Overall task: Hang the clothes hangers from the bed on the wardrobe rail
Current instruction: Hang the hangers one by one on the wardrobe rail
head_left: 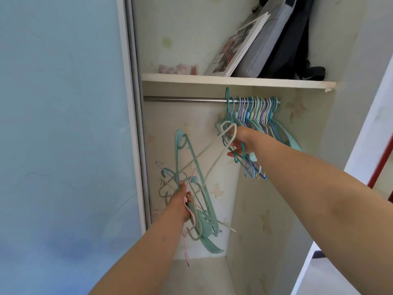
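A metal wardrobe rail (182, 99) runs under a shelf. Several pastel hangers (258, 110) hang bunched at its right end. My left hand (180, 204) grips a tangled bundle of teal, pink and cream hangers (192, 188) low in the wardrobe. My right hand (242, 143) reaches up below the rail and holds a thin teal hanger (228, 107) whose hook sits over the rail. A cream wire hanger (214, 155) stretches from the bundle up to my right hand, its hook by my fingers.
The shelf (234, 81) above the rail carries a leaning book (236, 45), a grey bag (268, 39) and a dark bag (297, 39). A pale blue sliding door (63, 124) stands at the left. The left half of the rail is bare.
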